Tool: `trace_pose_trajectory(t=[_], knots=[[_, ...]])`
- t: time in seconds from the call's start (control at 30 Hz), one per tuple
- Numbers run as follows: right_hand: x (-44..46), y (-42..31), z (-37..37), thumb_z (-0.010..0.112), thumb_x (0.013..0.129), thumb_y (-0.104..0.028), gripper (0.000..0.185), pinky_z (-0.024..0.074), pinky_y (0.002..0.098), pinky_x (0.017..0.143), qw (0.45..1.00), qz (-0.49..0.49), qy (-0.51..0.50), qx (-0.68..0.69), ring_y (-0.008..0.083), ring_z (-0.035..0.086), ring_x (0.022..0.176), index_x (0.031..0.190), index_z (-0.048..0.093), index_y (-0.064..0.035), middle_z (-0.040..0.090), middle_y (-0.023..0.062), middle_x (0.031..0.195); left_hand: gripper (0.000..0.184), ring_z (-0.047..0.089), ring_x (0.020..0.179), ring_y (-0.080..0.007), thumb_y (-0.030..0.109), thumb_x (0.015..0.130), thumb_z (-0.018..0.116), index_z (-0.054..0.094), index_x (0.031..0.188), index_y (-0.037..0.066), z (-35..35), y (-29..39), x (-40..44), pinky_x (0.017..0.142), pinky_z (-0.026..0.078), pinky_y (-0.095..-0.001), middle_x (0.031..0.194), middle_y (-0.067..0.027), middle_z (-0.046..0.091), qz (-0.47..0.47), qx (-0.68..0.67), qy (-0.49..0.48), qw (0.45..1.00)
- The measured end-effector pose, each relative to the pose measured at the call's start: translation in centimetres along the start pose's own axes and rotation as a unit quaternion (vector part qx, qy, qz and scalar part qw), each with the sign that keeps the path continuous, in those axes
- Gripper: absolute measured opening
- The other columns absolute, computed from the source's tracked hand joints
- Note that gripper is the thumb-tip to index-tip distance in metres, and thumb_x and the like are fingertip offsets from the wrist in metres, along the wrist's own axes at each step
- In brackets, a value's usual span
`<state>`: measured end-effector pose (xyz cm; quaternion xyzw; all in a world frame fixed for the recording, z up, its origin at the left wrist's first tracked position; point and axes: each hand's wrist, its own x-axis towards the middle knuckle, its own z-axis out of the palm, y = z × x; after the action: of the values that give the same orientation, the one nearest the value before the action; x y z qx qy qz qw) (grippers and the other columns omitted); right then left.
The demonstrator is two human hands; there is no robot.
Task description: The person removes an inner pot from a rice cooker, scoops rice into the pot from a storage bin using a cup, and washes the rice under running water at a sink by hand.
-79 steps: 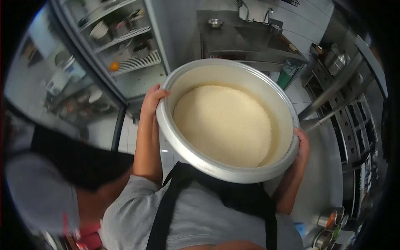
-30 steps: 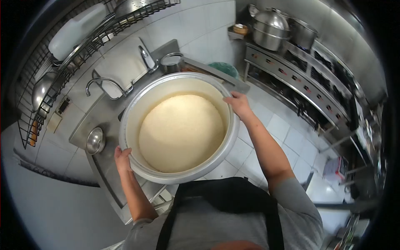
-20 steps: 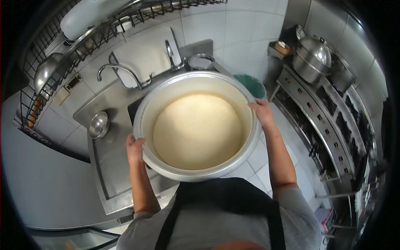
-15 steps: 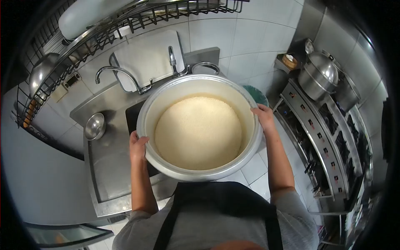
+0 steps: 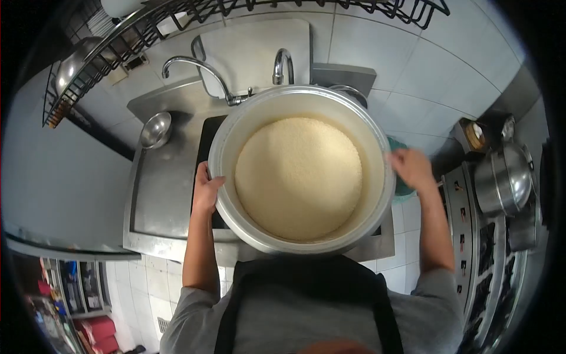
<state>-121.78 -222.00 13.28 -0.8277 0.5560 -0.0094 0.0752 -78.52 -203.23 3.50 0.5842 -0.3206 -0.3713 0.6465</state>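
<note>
A large silver pot (image 5: 225, 219) sits in front of me over the sink area, nearly full of pale, grain-like contents (image 5: 298, 177) that look like rice. My left hand (image 5: 207, 187) grips the pot's left side, thumb over the rim and fingers wrapped beneath it. At the right rim is my right hand (image 5: 411, 168), blurred, its fingers curled at the edge; whether they hold the rim I cannot make out. What lies under the pot is mostly hidden.
Two taps, a curved faucet (image 5: 197, 66) and an upright faucet (image 5: 283, 66), stand behind the pot before a white board (image 5: 256, 44). A metal bowl (image 5: 156, 130) rests on the steel counter (image 5: 165, 200). A wire rack (image 5: 247, 7) hangs above; a stove (image 5: 463, 206) stands right.
The view has turned, and the pot now sits closer to the faucets, over the sink. My right hand has shifted from a firm rim hold to a blurred pose at the rim's outer edge.
</note>
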Motion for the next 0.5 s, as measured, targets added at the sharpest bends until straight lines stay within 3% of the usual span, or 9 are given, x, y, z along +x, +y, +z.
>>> trace_pose_trajectory(t=[0.07,0.17,0.33,0.37,0.47,0.5], knots=[[5.9,-1.9,-1.6,0.041,0.089,-0.045,0.050,0.0438,0.0454,0.080,0.990,-0.080,0.112,0.028,0.0393,0.056,0.091,0.092,0.065,-0.0006,0.060,0.0245,0.092,0.043,0.055,0.084,-0.0193,0.001,0.067,0.055,0.044,0.108,0.000,0.6,-0.2,-1.9,0.078,0.045,-0.0303,0.093,-0.0108,0.056,-0.016,0.005,0.015,1.000],[17.9,-6.8,0.4,0.040,0.092,-0.034,0.042,0.0428,0.0429,0.081,0.933,-0.279,0.157,0.162,0.0389,0.055,0.091,0.092,0.063,0.0001,0.060,0.0219,0.094,0.044,0.056,0.086,-0.0197,0.002,0.067,0.056,0.043,0.109,0.000,1.6,0.7,-3.7,0.079,0.044,-0.0306,0.095,-0.0113,0.057,-0.027,0.017,0.039,0.999],[32.8,-10.9,4.5,0.038,0.093,-0.043,0.051,0.0431,0.0370,0.080,0.954,-0.197,-0.159,0.159,0.0291,0.059,0.089,0.101,0.062,0.0011,0.062,0.0175,0.100,0.050,0.054,0.090,-0.0208,0.003,0.067,0.058,0.043,0.115,-0.001,2.2,1.5,-5.0,0.082,0.043,-0.0310,0.099,-0.0123,0.056,-0.029,0.121,0.102,0.987],[33.3,-11.8,4.0,0.035,0.092,-0.046,0.055,0.0428,0.0396,0.085,0.953,-0.155,-0.208,0.156,0.0305,0.058,0.100,0.102,0.063,0.0008,0.060,0.0221,0.106,0.052,0.053,0.092,-0.0214,0.005,0.068,0.060,0.043,0.117,-0.002,2.1,1.3,-4.9,0.083,0.042,-0.0309,0.100,-0.0131,0.056,-0.024,0.132,0.105,0.985],[31.2,-12.9,4.7,0.035,0.092,-0.044,0.054,0.0426,0.0395,0.088,0.959,-0.209,-0.166,0.092,0.0318,0.055,0.108,0.108,0.060,0.0004,0.056,0.0221,0.116,0.053,0.053,0.092,-0.0216,0.007,0.068,0.061,0.043,0.117,-0.002,2.4,1.4,-4.9,0.084,0.042,-0.0311,0.101,-0.0137,0.056,-0.036,0.165,0.123,0.978],[30.8,-13.4,4.6,0.038,0.091,-0.043,0.050,0.0423,0.0407,0.089,0.935,-0.308,-0.174,0.007,0.0327,0.051,0.113,0.112,0.058,-0.0018,0.052,0.0207,0.123,0.056,0.053,0.093,-0.0226,0.010,0.068,0.064,0.043,0.118,-0.003,1.6,0.6,-4.6,0.084,0.041,-0.0312,0.100,-0.0146,0.056,-0.036,0.177,0.117,0.977]])
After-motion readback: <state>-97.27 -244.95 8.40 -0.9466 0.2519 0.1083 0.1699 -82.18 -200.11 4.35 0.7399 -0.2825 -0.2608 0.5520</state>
